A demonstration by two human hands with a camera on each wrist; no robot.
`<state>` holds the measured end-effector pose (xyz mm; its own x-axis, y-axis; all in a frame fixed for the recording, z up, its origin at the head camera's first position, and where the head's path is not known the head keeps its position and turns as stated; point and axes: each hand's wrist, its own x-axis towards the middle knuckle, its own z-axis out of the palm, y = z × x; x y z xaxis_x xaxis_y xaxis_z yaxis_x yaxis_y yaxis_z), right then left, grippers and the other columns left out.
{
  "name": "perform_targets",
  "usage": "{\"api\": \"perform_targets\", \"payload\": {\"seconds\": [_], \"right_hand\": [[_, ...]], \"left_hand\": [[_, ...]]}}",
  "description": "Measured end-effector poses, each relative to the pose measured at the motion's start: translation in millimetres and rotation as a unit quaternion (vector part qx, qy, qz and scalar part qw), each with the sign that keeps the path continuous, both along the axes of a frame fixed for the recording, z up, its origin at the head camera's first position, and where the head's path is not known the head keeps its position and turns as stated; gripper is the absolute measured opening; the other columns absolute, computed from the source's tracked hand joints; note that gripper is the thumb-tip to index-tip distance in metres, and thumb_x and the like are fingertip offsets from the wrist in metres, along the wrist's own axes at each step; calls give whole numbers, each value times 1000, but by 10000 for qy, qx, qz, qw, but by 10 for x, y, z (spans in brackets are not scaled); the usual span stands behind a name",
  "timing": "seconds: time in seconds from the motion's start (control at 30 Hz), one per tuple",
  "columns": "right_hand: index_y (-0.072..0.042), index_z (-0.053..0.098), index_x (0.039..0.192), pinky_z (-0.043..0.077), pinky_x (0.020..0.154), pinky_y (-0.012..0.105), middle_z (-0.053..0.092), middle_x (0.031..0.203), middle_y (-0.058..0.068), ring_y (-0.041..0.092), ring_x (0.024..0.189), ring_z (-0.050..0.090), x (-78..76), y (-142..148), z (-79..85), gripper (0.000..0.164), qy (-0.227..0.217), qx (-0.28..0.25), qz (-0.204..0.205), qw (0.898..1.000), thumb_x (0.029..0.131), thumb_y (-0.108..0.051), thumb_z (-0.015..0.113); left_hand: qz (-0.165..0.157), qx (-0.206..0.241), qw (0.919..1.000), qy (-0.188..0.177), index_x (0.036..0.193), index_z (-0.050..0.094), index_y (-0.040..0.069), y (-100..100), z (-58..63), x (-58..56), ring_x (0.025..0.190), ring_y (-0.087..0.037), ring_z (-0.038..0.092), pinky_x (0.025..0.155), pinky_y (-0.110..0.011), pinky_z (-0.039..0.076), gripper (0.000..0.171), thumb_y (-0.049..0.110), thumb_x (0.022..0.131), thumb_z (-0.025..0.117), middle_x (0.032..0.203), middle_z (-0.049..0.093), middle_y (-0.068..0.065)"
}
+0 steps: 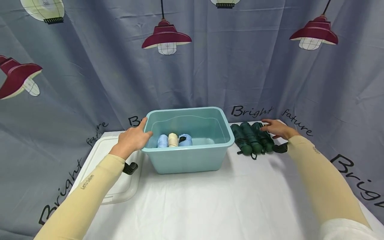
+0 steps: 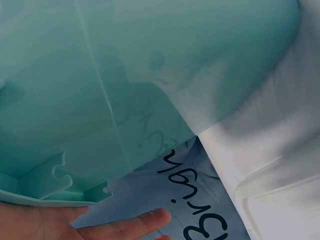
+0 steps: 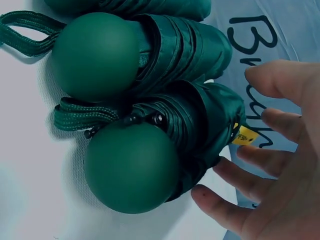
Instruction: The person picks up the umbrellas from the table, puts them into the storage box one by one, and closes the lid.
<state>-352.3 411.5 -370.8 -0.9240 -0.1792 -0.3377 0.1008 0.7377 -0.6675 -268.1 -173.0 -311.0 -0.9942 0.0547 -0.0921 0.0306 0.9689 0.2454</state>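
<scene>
Fingers spread wide around nothing, my right hand (image 1: pixel 277 129) is just beside the nearest of three folded dark-green fabric umbrellas (image 1: pixel 251 138); I can't confirm contact. Farther left, my left hand (image 1: pixel 131 140) touches the pale-teal plastic bin (image 1: pixel 189 160) at its rim; cropped in the wrist view, whether it pinches I cannot tell.

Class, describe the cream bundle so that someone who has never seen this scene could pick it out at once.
On the white-covered table stands an open teal bin, just left of three dark green umbrellas. Look inside it for a row of three. Yours is the middle one, the cream bundle, set apart by colour: the left bundle and right bundle are light blue.
</scene>
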Motion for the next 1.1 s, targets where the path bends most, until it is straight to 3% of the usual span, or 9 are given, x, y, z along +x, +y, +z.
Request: {"api": "perform_targets", "payload": {"seconds": [0.27, 0.47, 0.73, 1.1], "right_hand": [[1, 0, 160, 38, 102, 71, 8, 160, 37, 57, 146, 14, -96, -55, 16, 77, -88, -34, -14, 10000, 106, -26, 47], [-1, -4, 160, 39, 99, 72, 0, 159, 39, 60, 145, 10, 29, 49, -68, 81, -338, -56, -175, 9993, 104, -27, 48], [-4, -18, 157, 38, 96, 76, -10, 159, 39, 64, 142, 8, 189, 153, -251, 89, -496, -104, -301, 9983, 104, -26, 49], [-3, -15, 158, 31, 105, 74, -7, 160, 39, 62, 144, 12, 30, 9, -259, 93, -235, -172, -214, 9993, 99, -21, 55]], "left_hand": [[40, -83, 9999, 79, 164, -2, 23, -35, 67, -3, 109, -38, 63, 69, -46, 44, 78, 50, 101, 35, 135, 58, -27], [-3, -76, 9999, 96, 164, 0, 22, 59, 18, -30, 105, -37, 64, 69, -46, 45, 78, 50, 100, 35, 134, 60, -26], [-77, -71, 9999, 80, 164, 3, 22, 163, -92, -20, 118, -41, 61, 77, -52, 47, 79, 50, 100, 38, 143, 54, -27], [51, -124, 9999, 62, 164, 1, 22, 67, -38, 8, 116, -39, 61, 71, -48, 46, 80, 51, 100, 37, 141, 56, -26]]}}
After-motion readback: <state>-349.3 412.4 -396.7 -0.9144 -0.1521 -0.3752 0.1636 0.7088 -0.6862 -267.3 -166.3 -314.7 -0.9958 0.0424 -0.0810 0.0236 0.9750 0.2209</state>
